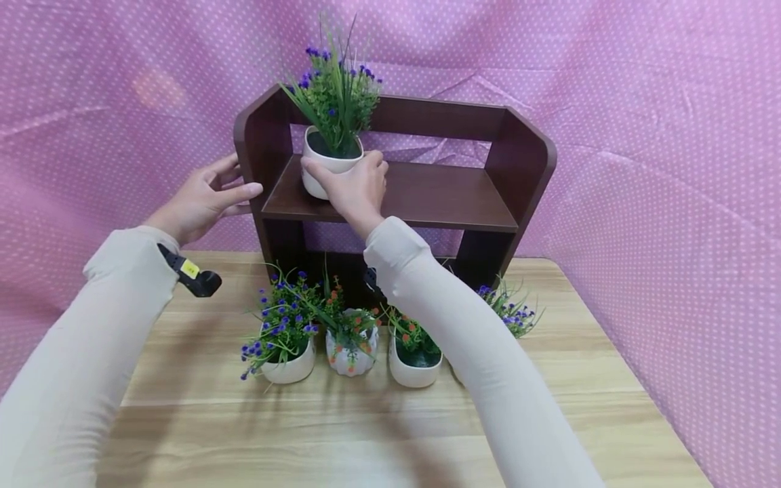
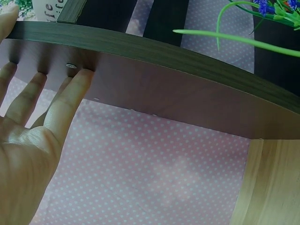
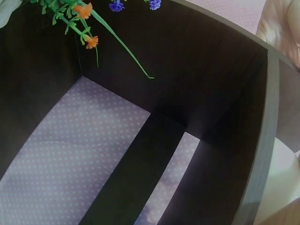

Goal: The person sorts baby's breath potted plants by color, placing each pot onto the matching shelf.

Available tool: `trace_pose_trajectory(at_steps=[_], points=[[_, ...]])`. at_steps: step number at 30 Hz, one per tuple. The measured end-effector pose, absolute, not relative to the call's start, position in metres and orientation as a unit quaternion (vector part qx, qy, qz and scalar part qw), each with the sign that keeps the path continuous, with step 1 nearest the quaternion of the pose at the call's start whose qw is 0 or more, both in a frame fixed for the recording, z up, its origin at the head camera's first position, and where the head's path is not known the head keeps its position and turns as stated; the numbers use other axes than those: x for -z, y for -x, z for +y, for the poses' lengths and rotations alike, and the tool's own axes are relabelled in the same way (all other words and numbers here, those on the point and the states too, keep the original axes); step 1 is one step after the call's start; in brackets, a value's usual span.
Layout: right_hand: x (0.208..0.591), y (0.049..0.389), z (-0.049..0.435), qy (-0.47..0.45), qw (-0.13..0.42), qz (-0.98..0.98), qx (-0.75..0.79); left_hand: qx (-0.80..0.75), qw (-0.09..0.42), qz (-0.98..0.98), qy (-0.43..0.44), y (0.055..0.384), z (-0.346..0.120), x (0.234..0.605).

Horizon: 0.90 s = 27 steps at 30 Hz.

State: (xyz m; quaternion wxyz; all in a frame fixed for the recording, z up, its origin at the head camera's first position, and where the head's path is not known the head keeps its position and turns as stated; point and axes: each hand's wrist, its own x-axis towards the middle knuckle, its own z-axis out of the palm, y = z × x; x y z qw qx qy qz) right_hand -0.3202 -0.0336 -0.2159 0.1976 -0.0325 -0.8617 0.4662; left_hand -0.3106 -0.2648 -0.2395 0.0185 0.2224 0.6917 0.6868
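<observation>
A potted plant (image 1: 332, 163) with purple flowers and long green blades sits at the left of the upper board of a dark brown two-tier shelf (image 1: 451, 193). My right hand (image 1: 356, 186) grips its white pot, thumb across the front, fingers round the right side. Lettering shows on the pot (image 2: 47, 10) in the left wrist view. My left hand (image 1: 204, 196) is at the shelf's left side panel (image 2: 154, 89); its fingertips press the outer face, the thumb at the front edge. In the right wrist view, the pot (image 3: 281, 176) shows only partly above the board edge.
On the wooden table (image 1: 274, 434), before the shelf, stand a white pot with purple flowers (image 1: 289, 366), a scalloped pot with orange flowers (image 1: 352, 356) and another white pot (image 1: 416, 369). Further purple flowers (image 1: 515, 318) show behind my right sleeve. A pink dotted cloth (image 1: 659, 169) hangs around.
</observation>
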Motion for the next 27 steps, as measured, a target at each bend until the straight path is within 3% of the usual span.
trace_pose_trajectory(at_steps=[27], points=[[0.224,0.318,-0.05,0.053,0.264,-0.874,-0.404,-0.687,0.023,0.695,-0.214,0.302,-0.263,0.244]])
